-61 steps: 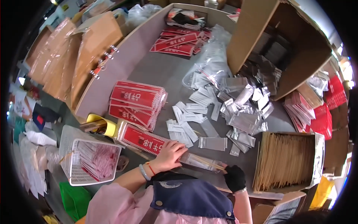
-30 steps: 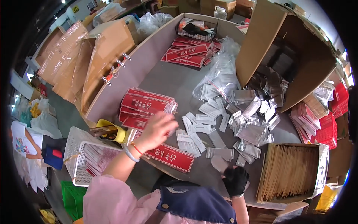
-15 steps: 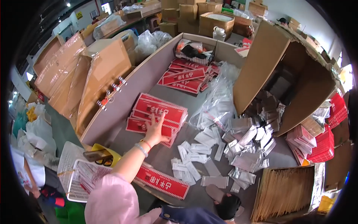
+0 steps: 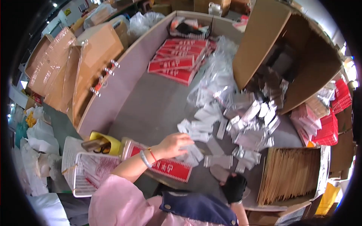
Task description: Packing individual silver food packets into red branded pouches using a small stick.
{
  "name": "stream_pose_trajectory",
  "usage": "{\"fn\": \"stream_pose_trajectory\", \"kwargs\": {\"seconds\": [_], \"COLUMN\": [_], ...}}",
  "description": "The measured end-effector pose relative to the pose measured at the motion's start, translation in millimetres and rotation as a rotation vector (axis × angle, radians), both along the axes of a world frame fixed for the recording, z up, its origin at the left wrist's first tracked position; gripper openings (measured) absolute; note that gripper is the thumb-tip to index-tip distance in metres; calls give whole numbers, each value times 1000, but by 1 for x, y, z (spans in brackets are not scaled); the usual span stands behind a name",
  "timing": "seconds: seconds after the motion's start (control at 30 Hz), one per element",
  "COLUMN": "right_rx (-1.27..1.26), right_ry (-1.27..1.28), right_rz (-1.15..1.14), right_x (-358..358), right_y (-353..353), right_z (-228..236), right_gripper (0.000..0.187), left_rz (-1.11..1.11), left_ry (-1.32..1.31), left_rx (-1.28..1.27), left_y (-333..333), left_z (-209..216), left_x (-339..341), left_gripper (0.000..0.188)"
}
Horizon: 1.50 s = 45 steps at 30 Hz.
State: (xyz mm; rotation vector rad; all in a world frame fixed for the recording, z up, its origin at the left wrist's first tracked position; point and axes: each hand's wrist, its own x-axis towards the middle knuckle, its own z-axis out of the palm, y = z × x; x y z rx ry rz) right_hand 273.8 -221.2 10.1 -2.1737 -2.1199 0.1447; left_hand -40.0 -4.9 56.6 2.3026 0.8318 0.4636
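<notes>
My left hand (image 4: 175,146) hangs over a spread of small white sachets (image 4: 201,128) on the grey tabletop (image 4: 141,107). Its fingers reach forward, lightly bent, with nothing visible in them. Under that wrist lies a long red printed pack (image 4: 175,170) with a checkered border, at the table's near edge. My right hand (image 4: 233,187), in a black glove, rests by the near edge; its fingers are mostly hidden. Beside it is a grey-brown rounded thing (image 4: 218,173) I cannot make out. Farther back lies a pile of more red packs (image 4: 179,58).
A large open carton (image 4: 264,41) tips toward the table at right, silver packets (image 4: 250,120) heaped before it. A box of upright brown sheets (image 4: 290,175) stands near right. White baskets (image 4: 81,190) and a yellow holder (image 4: 113,145) sit near left. Clear plastic (image 4: 217,71) lies mid-table.
My left hand has drawn back from mid-table toward the white sachets. The red stack under it is gone from there; the far red pile looks rearranged. The view has tilted down.
</notes>
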Motion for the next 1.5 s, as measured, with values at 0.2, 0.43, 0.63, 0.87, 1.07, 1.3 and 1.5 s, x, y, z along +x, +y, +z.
{"fn": "stream_pose_trajectory", "kwargs": {"seconds": [0.2, 0.43, 0.63, 0.87, 1.07, 1.3, 1.5], "right_rx": [271, 130, 47, -15, -84, 23, 245], "right_ry": [449, 474, 356, 327, 359, 465, 418], "right_rz": [-27, -45, 135, 144, 217, 311, -201], "right_x": [-19, -30, -33, -43, -53, -89, 33], "right_y": [5, -3, 1, 10, 16, 42, 9], "right_z": [38, 55, 50, 54, 48, 21, 28], "right_gripper": [39, 52, 59, 59, 59, 66, 42], "left_rz": [-216, -229, 245, 568, 576, 434, 121], "left_ry": [238, 282, 194, 154, 110, 81, 254], "left_rx": [150, 73, 119, 95, 90, 101, 363], "left_y": [-92, -109, -130, -135, -136, -118, -39], "left_z": [7, -23, -16, -53, -61, -46, -48], "left_x": [6, -10, 6, 10, 3, 11, 32], "left_gripper": [53, 51, 77, 88, 91, 82, 31]}}
